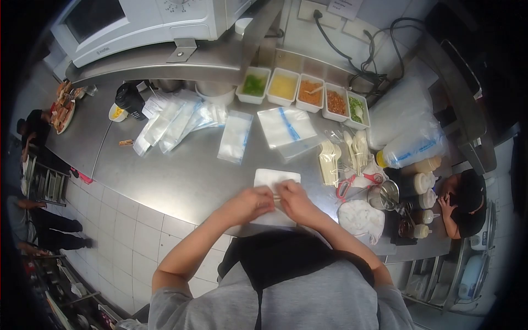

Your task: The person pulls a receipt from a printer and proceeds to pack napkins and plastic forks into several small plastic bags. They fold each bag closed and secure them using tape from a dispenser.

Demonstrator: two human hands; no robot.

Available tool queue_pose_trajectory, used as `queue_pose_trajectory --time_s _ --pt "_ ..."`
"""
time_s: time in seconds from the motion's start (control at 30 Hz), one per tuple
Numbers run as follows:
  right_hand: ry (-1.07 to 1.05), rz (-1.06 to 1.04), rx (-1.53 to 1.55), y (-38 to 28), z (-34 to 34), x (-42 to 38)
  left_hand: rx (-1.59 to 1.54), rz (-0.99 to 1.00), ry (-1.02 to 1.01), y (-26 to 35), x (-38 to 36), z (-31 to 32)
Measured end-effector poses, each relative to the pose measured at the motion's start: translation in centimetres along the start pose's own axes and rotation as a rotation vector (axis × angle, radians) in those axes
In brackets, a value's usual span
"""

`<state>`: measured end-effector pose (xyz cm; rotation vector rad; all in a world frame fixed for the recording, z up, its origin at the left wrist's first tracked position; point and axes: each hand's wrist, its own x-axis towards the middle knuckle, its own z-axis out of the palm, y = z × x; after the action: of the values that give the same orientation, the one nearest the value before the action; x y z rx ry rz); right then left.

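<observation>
A white paper napkin (277, 176) lies on the steel counter right in front of me. Over its middle, my left hand (254, 202) and my right hand (294, 201) meet with fingers curled in a pinch. Something thin and pale shows between the fingertips; I cannot tell what it is. The napkin's upper part sticks out beyond my hands and its lower part shows below them. Farther up the counter are a flat clear plastic bag (235, 136) and a stack of clear bags with a blue stripe (287, 127).
Wrapped cutlery (329, 163), red-handled scissors (345, 187), a metal cup (383, 195) and a white cloth (360, 219) crowd the right side. Food tubs (282, 87) line the back beneath a shelf (159, 69). Sauce bottles (423, 182) stand near another person (467, 201) at far right.
</observation>
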<state>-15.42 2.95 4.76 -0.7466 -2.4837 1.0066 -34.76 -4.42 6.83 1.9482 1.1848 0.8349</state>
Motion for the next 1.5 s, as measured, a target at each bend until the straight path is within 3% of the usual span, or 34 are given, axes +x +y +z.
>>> queue_pose_trajectory --time_s 0.13,0.17,0.23,0.3,0.43,0.57,0.63,0.67,0.7,0.77,0.83,0.87,0.9,0.97,1.03,1.1,1.13,1.2,1.23,1.3,1.43,1.5 --pt "0.306 -0.064 -0.081 -3.6 -3.5 0.8 0.081 -0.03 0.156 -2.1 2.7 -1.2" --pt "0.309 -0.066 -0.082 -3.4 -3.3 0.6 0.109 -0.052 0.151 -3.1 3.6 -1.2" --pt "0.088 -0.3 -0.137 -2.2 -2.2 -0.1 0.141 -0.065 0.144 -5.3 4.8 -1.1" --pt "0.124 -0.304 -0.208 -1.1 -0.2 -0.3 0.157 -0.033 0.205 -7.1 5.5 -1.1" --pt "0.196 -0.249 -0.282 0.6 1.1 0.4 0.071 -0.104 0.336 -3.7 5.0 -2.6" --pt "0.153 -0.197 -0.307 1.6 1.3 1.3 0.264 -0.076 0.523 -3.9 1.8 -4.3" --pt "0.175 -0.033 -0.064 1.2 0.3 2.3 0.331 -0.067 0.581 -3.0 0.6 -4.1" --pt "0.101 0.139 0.204 0.9 -0.6 2.6 0.371 -0.074 0.553 -2.3 -0.1 -4.0" --pt "0.098 0.135 0.206 0.6 -1.5 2.8 0.413 -0.082 0.526 -1.7 -0.6 -3.9" --pt "-0.143 0.409 1.032 0.4 -2.7 2.8 0.379 -0.029 0.492 -1.1 -1.0 -3.5" --pt "-0.225 0.477 1.135 1.1 -2.4 2.3 0.338 0.028 0.456 -0.2 -0.7 -3.4" --pt "-0.308 0.546 1.236 1.6 -2.1 2.0 0.31 0.068 0.322 0.3 -0.4 -3.6" --pt "-0.308 0.547 1.233 1.9 -1.7 1.6 0.281 0.108 0.188 0.5 0.0 -3.8" --pt "-0.32 0.553 1.1 2.7 -0.5 0.9 0.297 0.182 0.174 -0.8 0.8 -3.6" --pt "-0.285 0.469 0.961 2.8 -0.2 0.8 -0.188 -0.136 -0.001 -3.0 1.2 -2.8" --pt "0.097 0.313 0.495 1.3 -1.1 1.0 -0.231 -0.237 0.013 -3.8 1.1 -2.4" --pt "0.097 0.312 0.496 0.5 -1.7 1.1 -0.275 -0.338 0.026 -4.0 1.2 -2.3" --pt "0.192 -0.116 0.106 -0.8 -2.8 1.3 -0.309 -0.364 0.021 -4.6 1.4 -2.3" --pt "0.196 -0.117 0.105 -1.0 -2.8 1.2 -0.344 -0.392 0.016 -4.7 1.5 -2.4" --pt "0.186 -0.16 -0.186 -1.4 -2.6 1.2 -0.327 -0.389 0.011 -4.8 1.6 -2.4" --pt "0.144 -0.079 -0.037 -0.2 -1.9 0.9 -0.307 -0.317 0.054 -5.5 1.2 -1.9" --pt "0.125 0.004 0.012 0.6 -1.8 0.9 -0.138 -0.225 0.076 -6.2 1.2 -1.7"
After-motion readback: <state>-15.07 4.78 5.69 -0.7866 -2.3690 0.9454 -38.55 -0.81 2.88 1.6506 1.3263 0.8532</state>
